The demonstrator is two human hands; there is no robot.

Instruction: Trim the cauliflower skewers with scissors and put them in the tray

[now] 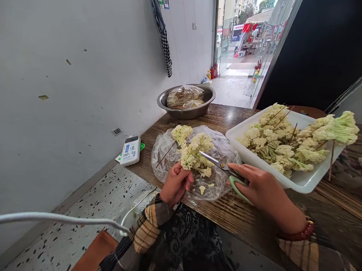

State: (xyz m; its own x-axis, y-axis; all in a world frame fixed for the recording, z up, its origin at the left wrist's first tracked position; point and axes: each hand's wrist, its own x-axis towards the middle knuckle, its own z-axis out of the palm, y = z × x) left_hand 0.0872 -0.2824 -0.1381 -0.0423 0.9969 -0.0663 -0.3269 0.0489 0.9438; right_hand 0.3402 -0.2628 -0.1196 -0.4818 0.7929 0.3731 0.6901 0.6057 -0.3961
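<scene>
My left hand (177, 182) is closed around the lower end of a cauliflower piece (195, 152), held above a clear plastic bag (164, 178) on the table. My right hand (258, 183) grips green-handled scissors (223, 166), whose blade tips touch or nearly touch the florets. From this view I cannot tell how far the blades are apart. Behind the held piece lies another cauliflower floret (181, 133) with a thin wooden skewer (165, 155) beside it. Small trimmed bits (202, 189) rest on the bag below my hands.
A white tray (240, 152) heaped with skewered cauliflower (277, 135) stands at right, one stalk overhanging its rim. Behind the bag sits a metal basin (184, 113) holding plastic-bagged items. A white box-shaped device (130, 150) is at the table's left edge. Loose skewers (343, 200) lie at right.
</scene>
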